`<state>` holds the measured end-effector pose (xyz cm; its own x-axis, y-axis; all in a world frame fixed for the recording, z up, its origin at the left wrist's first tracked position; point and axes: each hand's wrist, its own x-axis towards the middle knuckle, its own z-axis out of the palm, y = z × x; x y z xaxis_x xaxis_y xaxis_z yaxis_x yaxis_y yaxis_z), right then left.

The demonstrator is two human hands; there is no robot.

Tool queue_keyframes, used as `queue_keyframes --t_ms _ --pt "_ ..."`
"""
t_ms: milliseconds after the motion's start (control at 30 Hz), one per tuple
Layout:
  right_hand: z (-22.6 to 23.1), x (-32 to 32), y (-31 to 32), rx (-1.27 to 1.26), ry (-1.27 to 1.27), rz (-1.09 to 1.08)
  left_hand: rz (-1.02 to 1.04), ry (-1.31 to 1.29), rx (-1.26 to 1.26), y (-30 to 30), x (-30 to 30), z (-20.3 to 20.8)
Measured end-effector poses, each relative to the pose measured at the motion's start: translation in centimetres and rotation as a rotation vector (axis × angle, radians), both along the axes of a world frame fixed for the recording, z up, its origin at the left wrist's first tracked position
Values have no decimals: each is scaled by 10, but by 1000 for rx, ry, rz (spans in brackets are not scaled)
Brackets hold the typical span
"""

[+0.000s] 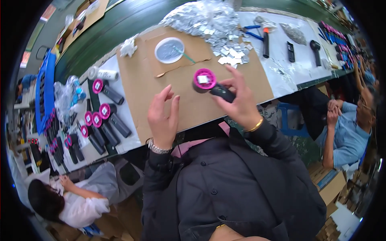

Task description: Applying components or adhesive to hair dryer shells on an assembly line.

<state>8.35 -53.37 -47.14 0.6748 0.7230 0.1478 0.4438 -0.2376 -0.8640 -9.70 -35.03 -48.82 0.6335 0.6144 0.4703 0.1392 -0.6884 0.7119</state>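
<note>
My right hand (240,98) grips the black handle of a handheld device (222,92) over the cardboard mat. The round head of this device faces up, with a bright pink ring and a small silver-white square at its centre. To its left, my left hand (164,116) holds nothing; its thumb stands apart from the fingers. Beyond the hands, a white round tub (159,52) of grey paste has a green stick (185,55) in it. Small silver squares (233,53) lie scattered at the mat's far right corner, beside a big heap of them (201,20).
Several similar pink-ringed devices (105,132) lie at the left. Blue-handled pliers (252,31), an orange-and-black screwdriver (265,42) and black parts (315,52) lie far right. A blue rack (45,92) stands far left. People sit at left (76,197) and right (345,128).
</note>
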Motion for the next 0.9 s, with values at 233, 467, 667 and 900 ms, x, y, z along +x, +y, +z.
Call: queue_keyframes --t_ms 233,467,667,900 --pt "-44 -51 76 69 -165 44 90 -28 -247 6 0 -8" --pt "-19 -27 68 33 -322 151 175 62 -3 17 1 -17" --pt "11 35 103 -69 -601 140 189 68 179 29 12 -2" --pt "-42 106 115 -126 -458 312 160 -125 243 14 25 -12"
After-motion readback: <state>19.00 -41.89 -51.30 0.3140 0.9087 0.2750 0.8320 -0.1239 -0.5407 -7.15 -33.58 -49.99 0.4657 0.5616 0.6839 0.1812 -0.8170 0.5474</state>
